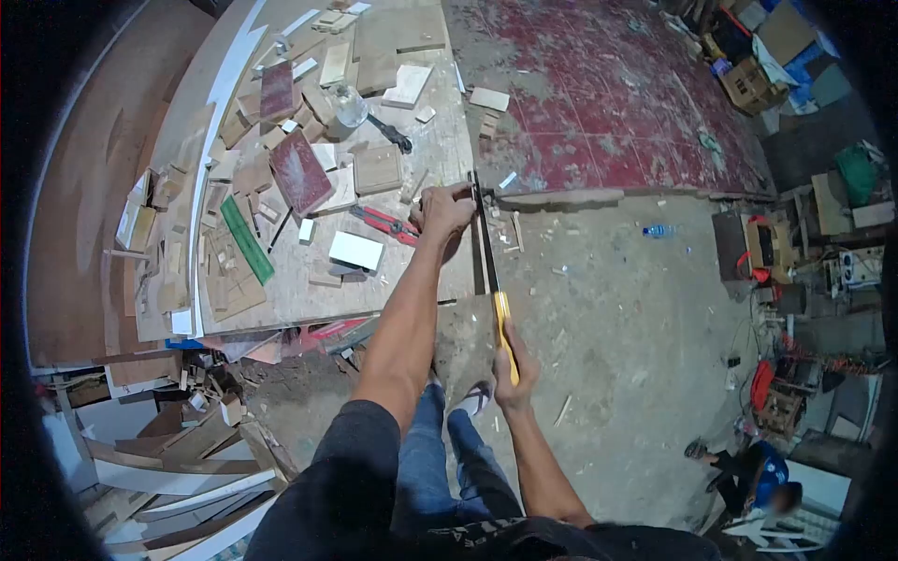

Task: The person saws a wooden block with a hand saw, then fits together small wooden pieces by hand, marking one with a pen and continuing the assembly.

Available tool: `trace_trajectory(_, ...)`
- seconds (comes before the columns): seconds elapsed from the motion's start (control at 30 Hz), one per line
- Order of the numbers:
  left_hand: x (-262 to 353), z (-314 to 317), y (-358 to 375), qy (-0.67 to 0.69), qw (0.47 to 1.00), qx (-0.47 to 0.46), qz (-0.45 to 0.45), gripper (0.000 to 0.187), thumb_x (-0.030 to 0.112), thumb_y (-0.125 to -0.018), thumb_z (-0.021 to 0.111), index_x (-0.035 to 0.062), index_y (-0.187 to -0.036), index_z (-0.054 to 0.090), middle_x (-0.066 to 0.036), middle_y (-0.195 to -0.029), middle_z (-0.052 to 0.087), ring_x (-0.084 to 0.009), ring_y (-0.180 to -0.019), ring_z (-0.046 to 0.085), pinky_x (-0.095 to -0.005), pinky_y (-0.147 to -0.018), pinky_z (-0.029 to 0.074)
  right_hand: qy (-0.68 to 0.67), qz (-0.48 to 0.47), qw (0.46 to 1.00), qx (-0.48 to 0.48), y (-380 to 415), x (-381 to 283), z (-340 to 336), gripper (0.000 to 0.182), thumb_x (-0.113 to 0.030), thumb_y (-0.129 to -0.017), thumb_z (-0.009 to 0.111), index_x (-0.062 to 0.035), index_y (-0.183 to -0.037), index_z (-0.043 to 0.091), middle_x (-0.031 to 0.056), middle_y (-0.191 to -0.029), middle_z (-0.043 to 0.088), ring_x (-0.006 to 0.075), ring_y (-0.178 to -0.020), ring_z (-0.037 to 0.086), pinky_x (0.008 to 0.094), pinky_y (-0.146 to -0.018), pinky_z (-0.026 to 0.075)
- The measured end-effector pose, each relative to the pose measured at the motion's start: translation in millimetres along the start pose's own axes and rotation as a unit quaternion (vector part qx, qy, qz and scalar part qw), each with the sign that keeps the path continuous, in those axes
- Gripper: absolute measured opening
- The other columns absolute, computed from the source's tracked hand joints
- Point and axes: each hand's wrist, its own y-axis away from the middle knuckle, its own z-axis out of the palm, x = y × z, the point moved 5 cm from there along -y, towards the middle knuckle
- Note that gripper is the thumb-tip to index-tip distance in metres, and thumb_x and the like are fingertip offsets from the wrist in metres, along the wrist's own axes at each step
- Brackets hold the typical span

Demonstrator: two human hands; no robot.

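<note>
A long dark tool with a yellow handle runs along the right edge of the wooden workbench. Wrapped round the yellow handle is my right hand. My left hand is closed at the bench edge, beside the far end of the tool; what its fingers hold is hidden. Red-handled pliers lie just left of my left hand. Near them are a white block, a dark red board and a green strip.
Wood scraps and a clear jar cover the bench. Offcuts are piled at lower left. A plastic bottle lies on the concrete floor. Another person is low at the bottom right. Boxes and tools line the right side.
</note>
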Motion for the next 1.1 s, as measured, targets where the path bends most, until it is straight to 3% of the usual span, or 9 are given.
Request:
trace_trajectory(0.03,0,5,4,-0.005,1.000,-0.012,-0.006,0.049,0.035,-0.071,0.061,0.0306,-0.119,0.070,-0.018,-0.128,0.061,-0.0326,-0.126,0.049,-0.0541,-0.109,0.024,-0.016,-0.003,1.000,-0.001,7,-4,-9,0.042,-0.013,-0.095,0.052,0.0012,-0.134,0.055,0.0197,-0.131,0.060,0.0267,-0.112,0.063,0.0355,-0.097,0.046)
trace_trajectory(0.07,-11,13,-5,-0.038,0.998,0.052,0.021,0.049,0.035,-0.069,0.067,0.0333,-0.117,0.070,-0.007,-0.113,0.071,-0.0264,-0.109,0.065,-0.0456,-0.099,0.041,0.024,-0.024,0.999,-0.007,-14,-1,-4,0.043,-0.013,-0.095,0.052,0.0021,-0.135,0.054,0.0209,-0.132,0.059,0.0262,-0.115,0.062,0.0358,-0.099,0.044)
trace_trajectory(0.17,-10,9,-4,-0.051,0.995,0.081,0.004,0.049,0.035,-0.068,0.067,0.0329,-0.118,0.070,-0.007,-0.112,0.071,-0.0264,-0.108,0.065,-0.0461,-0.099,0.040,-0.006,-0.019,1.000,-0.016,-97,-3,36,0.043,-0.013,-0.094,0.051,0.0037,-0.134,0.054,0.0224,-0.131,0.059,0.0281,-0.120,0.058,0.0372,-0.103,0.042)
trace_trajectory(0.33,-8,10,-3,-0.058,0.997,0.041,0.027,0.049,0.039,-0.069,0.067,0.0338,-0.117,0.070,-0.008,-0.112,0.071,-0.0255,-0.106,0.066,-0.0448,-0.100,0.039,-0.012,-0.004,1.000,-0.028,-6,14,-1,0.044,-0.016,-0.097,0.050,0.0015,-0.137,0.052,0.0188,-0.127,0.063,0.0070,-0.077,0.059,0.0202,-0.064,0.046)
trace_trajectory(0.47,-7,4,-4,-0.052,0.997,0.062,0.019,0.052,0.040,-0.069,0.067,0.0339,-0.120,0.068,-0.009,-0.113,0.071,-0.0264,-0.110,0.064,-0.0482,-0.101,0.039,-0.002,0.031,0.999,-0.041,-91,22,29,0.044,-0.014,-0.096,0.049,0.0041,-0.136,0.051,0.0195,-0.129,0.061,0.0149,-0.092,0.065,0.0256,-0.078,0.050)
trace_trajectory(0.53,-3,5,-2,0.002,1.000,0.011,0.021,0.053,0.040,-0.069,0.066,0.0343,-0.121,0.068,-0.010,-0.115,0.070,-0.0275,-0.112,0.064,-0.0484,-0.102,0.039,-0.046,-0.038,0.998,-0.011,-94,8,30,0.044,-0.007,-0.092,0.051,0.0054,-0.134,0.052,0.0220,-0.132,0.058,0.0297,-0.128,0.052,0.0351,-0.108,0.037)
trace_trajectory(0.83,-11,10,1,-0.038,0.997,0.058,0.025,0.051,0.041,-0.069,0.066,0.0293,-0.118,0.070,-0.010,-0.112,0.071,-0.0285,-0.110,0.065,-0.0449,-0.101,0.041,-0.059,-0.048,0.997,-0.022,-87,19,28,0.044,-0.006,-0.091,0.051,0.0060,-0.133,0.053,0.0235,-0.132,0.057,0.0301,-0.127,0.054,0.0362,-0.106,0.040)
trace_trajectory(0.97,-12,12,1,-0.088,0.992,0.085,0.029,0.047,0.040,-0.071,0.070,0.0318,-0.117,0.070,-0.008,-0.109,0.072,-0.0257,-0.108,0.065,-0.0462,-0.100,0.039,-0.054,0.128,0.989,-0.044,-28,15,8,0.043,-0.016,-0.096,0.052,0.0042,-0.133,0.053,0.0211,-0.129,0.061,0.0261,-0.122,0.057,0.0339,-0.102,0.041)
trace_trajectory(1.1,0,4,12,-0.062,0.996,0.055,0.023,0.046,0.039,-0.072,0.070,0.0331,-0.118,0.070,-0.007,-0.110,0.072,-0.0255,-0.109,0.065,-0.0460,-0.101,0.037,0.031,-0.044,0.998,0.015,-17,7,-1,0.041,-0.017,-0.096,0.052,0.0014,-0.133,0.055,0.0185,-0.121,0.066,0.0215,-0.102,0.064,0.0327,-0.091,0.047)
